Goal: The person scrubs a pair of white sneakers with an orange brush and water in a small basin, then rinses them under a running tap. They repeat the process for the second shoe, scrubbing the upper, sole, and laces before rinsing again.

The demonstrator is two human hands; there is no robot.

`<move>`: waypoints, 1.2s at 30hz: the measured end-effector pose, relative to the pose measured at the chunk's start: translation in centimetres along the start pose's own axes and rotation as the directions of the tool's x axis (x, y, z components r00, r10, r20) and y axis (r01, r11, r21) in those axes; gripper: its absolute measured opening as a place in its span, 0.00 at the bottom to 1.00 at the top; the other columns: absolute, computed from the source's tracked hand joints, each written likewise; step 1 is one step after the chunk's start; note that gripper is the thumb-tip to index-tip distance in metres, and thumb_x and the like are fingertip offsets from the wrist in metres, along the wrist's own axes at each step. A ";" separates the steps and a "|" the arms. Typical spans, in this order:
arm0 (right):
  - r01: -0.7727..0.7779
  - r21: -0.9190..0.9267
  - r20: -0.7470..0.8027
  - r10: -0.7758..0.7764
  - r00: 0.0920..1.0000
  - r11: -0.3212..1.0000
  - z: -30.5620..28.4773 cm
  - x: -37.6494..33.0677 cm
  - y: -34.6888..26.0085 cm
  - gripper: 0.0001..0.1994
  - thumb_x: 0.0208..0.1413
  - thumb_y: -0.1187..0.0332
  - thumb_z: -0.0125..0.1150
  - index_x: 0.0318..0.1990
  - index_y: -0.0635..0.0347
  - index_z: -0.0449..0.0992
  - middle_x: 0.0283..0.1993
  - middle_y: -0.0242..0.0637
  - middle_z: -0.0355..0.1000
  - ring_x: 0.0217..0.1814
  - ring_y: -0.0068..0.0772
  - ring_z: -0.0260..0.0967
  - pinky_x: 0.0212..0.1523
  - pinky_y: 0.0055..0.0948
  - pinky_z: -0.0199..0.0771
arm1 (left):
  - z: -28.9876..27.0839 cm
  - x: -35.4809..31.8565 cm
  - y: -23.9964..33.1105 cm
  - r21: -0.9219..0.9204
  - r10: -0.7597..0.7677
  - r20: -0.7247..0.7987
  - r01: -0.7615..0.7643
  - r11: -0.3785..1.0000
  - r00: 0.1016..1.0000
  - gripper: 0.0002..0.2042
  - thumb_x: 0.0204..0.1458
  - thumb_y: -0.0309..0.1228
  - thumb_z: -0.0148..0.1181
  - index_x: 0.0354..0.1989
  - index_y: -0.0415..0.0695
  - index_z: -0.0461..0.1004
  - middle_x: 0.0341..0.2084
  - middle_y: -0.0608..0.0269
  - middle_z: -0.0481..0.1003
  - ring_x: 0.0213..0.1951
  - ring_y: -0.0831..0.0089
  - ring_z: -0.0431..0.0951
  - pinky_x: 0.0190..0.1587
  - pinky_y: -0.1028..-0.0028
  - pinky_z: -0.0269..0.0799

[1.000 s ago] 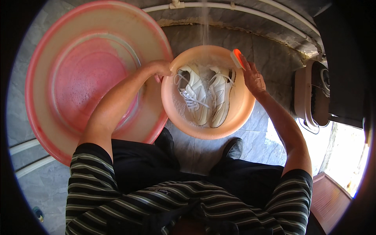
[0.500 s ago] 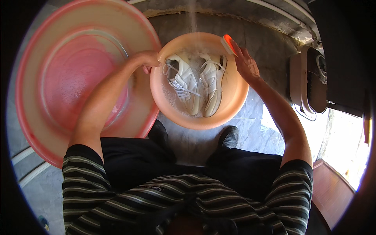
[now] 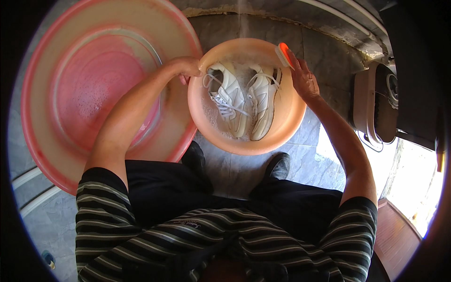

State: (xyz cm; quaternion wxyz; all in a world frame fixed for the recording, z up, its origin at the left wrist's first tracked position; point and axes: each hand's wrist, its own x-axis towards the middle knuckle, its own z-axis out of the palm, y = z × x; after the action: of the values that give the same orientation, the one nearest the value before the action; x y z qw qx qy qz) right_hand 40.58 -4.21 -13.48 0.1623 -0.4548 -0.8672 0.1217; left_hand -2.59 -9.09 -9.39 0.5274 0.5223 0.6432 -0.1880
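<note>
A pair of white lace-up sneakers [image 3: 229, 99] lies side by side in a round orange basin [image 3: 253, 148], with water and some foam around them. My left hand [image 3: 187, 68] is closed on the basin's left rim. In my right hand [image 3: 305, 81], over the basin's right rim, is an orange scrub brush [image 3: 285, 55]; its pale bristles face left toward the shoes, apart from them. A thin stream of water [image 3: 243, 21] falls into the basin from the far side.
A large pink basin [image 3: 40, 127] stands to the left, close beside the orange one. My shoes [image 3: 280, 165] are on the grey tiled floor [image 3: 225, 164]. At the right is a beige and dark appliance [image 3: 374, 101] with a cord. White pipes [image 3: 340, 16] run along the far wall.
The whole scene has shifted slightly right in the picture. Both hands keep their grips, and the sneakers lie as before in the basin.
</note>
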 end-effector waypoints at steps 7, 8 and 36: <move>0.035 -0.026 -0.021 -0.036 0.999 0.999 0.7 -0.2 0.9 0.37 0.64 0.73 0.57 0.77 0.36 0.49 0.55 0.47 0.69 0.48 0.57 0.75 0.44 0.48 0.81 | 0.4 0.2 -0.4 -0.050 0.058 -0.038 -0.060 0.997 0.998 0.19 0.61 0.38 0.56 0.56 0.39 0.73 0.43 0.49 0.80 0.38 0.61 0.84 0.33 0.64 0.86; 0.047 -0.010 -0.035 -0.047 0.998 0.999 0.5 -0.1 0.7 0.37 0.64 0.73 0.57 0.77 0.36 0.49 0.55 0.47 0.69 0.48 0.57 0.75 0.44 0.48 0.81 | 0.3 0.3 -0.4 -0.056 0.043 -0.034 -0.045 0.997 0.998 0.19 0.61 0.38 0.55 0.56 0.39 0.73 0.44 0.49 0.80 0.38 0.62 0.84 0.34 0.64 0.85; 0.031 0.011 -0.027 -0.031 0.999 0.999 0.3 0.3 0.1 0.37 0.62 0.75 0.56 0.77 0.39 0.50 0.54 0.44 0.68 0.51 0.56 0.73 0.48 0.49 0.78 | 0.0 -0.4 0.2 -0.032 0.003 -0.023 -0.004 0.999 1.000 0.19 0.60 0.37 0.56 0.53 0.37 0.75 0.41 0.51 0.82 0.39 0.63 0.85 0.36 0.66 0.85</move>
State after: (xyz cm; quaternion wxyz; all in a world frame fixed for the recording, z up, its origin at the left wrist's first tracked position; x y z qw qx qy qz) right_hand 40.38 -3.93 -13.76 0.1785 -0.4419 -0.8712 0.1178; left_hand -2.45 -9.27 -8.96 0.5286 0.5170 0.6512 -0.1709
